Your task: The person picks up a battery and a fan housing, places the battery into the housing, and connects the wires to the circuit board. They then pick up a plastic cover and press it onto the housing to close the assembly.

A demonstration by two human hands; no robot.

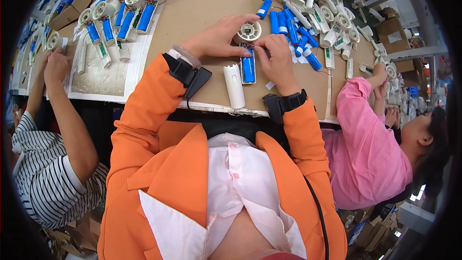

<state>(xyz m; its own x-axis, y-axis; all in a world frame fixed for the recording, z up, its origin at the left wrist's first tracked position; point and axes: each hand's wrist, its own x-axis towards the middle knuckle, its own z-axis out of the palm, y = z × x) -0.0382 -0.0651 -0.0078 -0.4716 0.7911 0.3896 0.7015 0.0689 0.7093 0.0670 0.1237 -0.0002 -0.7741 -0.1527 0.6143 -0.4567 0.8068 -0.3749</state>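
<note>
In front of me lies a small white handheld fan (250,31) with its handle half open. A blue cylindrical battery (248,70) rests in the handle shell, and thin reddish wires (249,45) show between battery and fan head. My left hand (217,37) grips the fan head, index finger over its top and thumb below near the wires. From the other side, my right hand (277,58) is closed, its fingertips pinching at the wires. The fingers partly hide that spot. A loose white handle cover (234,86) lies just left of the battery.
Several blue batteries (292,26) are piled at the right, beside a heap of white fan parts (332,17). More fans with batteries (127,21) lie at the far left. Co-workers sit on both sides, one in stripes (53,163), one in a pink sleeve (358,101).
</note>
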